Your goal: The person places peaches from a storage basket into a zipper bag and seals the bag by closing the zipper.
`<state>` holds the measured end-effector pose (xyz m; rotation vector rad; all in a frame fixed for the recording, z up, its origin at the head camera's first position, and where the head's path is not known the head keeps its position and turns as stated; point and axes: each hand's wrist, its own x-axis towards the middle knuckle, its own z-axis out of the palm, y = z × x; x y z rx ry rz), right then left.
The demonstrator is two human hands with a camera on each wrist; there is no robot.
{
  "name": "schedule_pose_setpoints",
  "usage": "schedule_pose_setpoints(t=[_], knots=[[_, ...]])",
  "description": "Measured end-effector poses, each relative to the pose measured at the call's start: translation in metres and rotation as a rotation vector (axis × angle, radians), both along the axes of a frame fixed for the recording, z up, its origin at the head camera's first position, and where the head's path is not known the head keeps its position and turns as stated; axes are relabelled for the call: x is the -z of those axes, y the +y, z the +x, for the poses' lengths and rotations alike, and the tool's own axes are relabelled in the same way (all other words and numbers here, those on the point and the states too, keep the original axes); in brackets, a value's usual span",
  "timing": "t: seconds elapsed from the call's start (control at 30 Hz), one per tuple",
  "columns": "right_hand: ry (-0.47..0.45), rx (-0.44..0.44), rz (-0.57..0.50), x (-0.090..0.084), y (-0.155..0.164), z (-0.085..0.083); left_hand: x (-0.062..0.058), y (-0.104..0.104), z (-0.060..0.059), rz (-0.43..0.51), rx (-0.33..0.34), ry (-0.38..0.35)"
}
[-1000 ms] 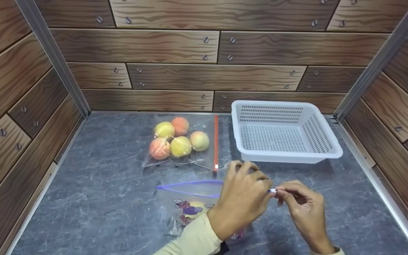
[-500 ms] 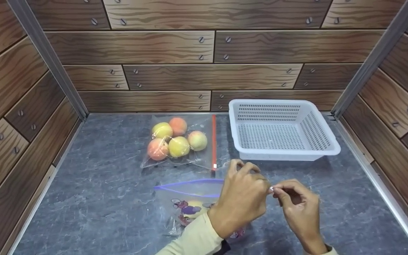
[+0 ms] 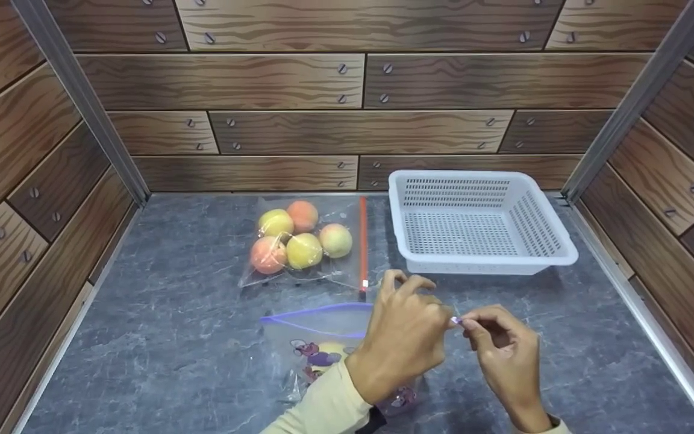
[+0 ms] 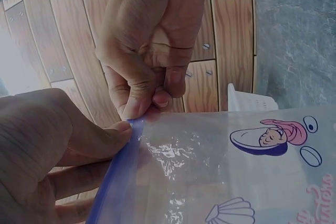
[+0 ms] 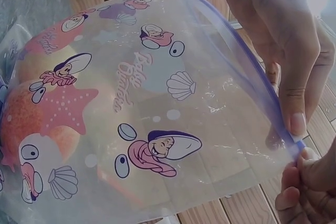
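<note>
A clear zip bag (image 3: pixel 287 337) with a purple zip edge (image 5: pixel 247 51) and cartoon prints stands in front of me, its mouth gaping on the left in the head view. Peach-like fruit (image 5: pixel 31 124) shows through its lower part in the right wrist view. My left hand (image 3: pixel 401 337) pinches the zip edge near its right end, thumb (image 5: pixel 295 119) on one face. Right beside it, my right hand (image 3: pixel 506 355) pinches the end corner of the zip between thumb and fingers. A small pale tip (image 3: pixel 456 320) shows between the hands. My left hand hides much of the bag in the head view.
Behind lies another clear bag (image 3: pixel 347 208) with a red zip strip (image 3: pixel 363 241), holding several yellow and reddish fruits (image 3: pixel 304 251). A white slotted basket (image 3: pixel 482 260) stands at the back right. Wood-patterned walls (image 3: pixel 287 132) surround the dark grey tabletop (image 3: pixel 160 325).
Both hands have shifted slightly left in the head view, still pinching the zip edge at its right end. The other bag and the basket lie as before.
</note>
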<state>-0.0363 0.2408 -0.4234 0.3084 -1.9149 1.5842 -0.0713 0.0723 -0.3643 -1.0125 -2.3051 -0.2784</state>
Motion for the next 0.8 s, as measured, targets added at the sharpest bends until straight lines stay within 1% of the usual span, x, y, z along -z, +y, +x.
schedule_pose_setpoints(t=[0.13,0.37,0.6,0.8], knots=[[-0.003,0.025,0.017,-0.001,0.000,0.000,0.001,-0.003,-0.001,0.022,0.013,0.003],[-0.028,0.042,0.003,-0.002,-0.001,0.000,0.002,-0.009,-0.002,0.063,0.025,0.007],[-0.022,0.050,0.006,-0.002,-0.002,-0.002,0.001,-0.015,-0.003,0.068,0.017,0.012],[-0.034,0.067,0.018,-0.004,-0.003,-0.003,0.000,-0.021,-0.004,0.061,0.013,-0.007]])
